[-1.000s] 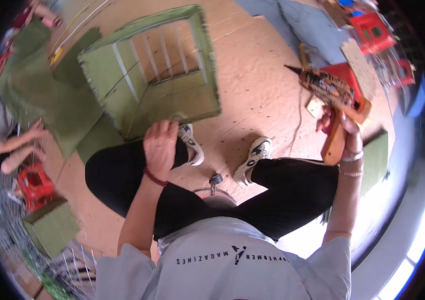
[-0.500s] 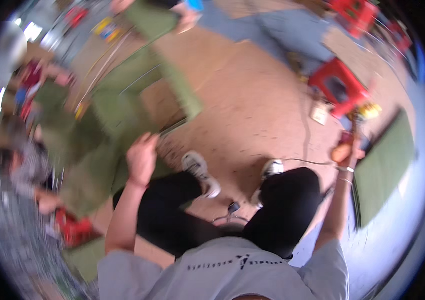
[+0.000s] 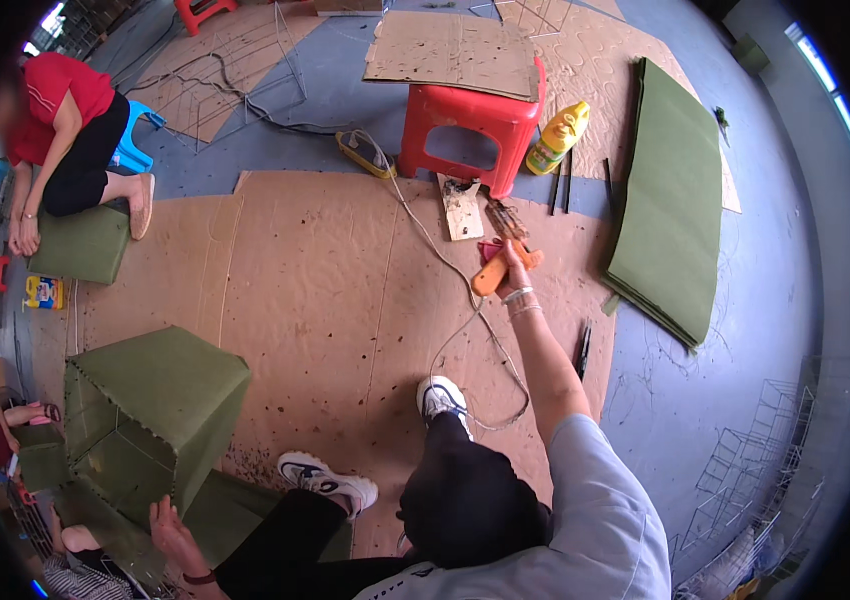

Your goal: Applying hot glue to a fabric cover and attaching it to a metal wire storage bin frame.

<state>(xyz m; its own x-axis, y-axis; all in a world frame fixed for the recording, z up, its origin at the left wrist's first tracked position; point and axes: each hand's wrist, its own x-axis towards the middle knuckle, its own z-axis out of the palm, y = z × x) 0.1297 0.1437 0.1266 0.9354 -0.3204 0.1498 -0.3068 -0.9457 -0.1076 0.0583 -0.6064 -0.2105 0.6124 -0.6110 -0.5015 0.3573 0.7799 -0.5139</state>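
My right hand grips an orange-handled corded power tool, its browned, slotted metal front pointing toward the red stool. Beside that front lies a small pale board with dark, burnt-looking residue. My left hand, fingers extended, is near the lower corner of a green fabric box on a wire frame. The box lies with its opening toward the lower left. Whether my left fingertips touch its edge, I cannot tell. More green fabric is spread under the box and by my left leg.
A red stool carries a cardboard sheet. Near it stand a yellow bottle and a power strip with a trailing cord. Folded green panels lie at right. A co-worker in red sits at upper left. Wire frames are at lower right.
My view has swung to the right and the blur has gone. The left hand now appears lower left, near the green box. My right hand still holds the orange-handled tool, now before the red stool.
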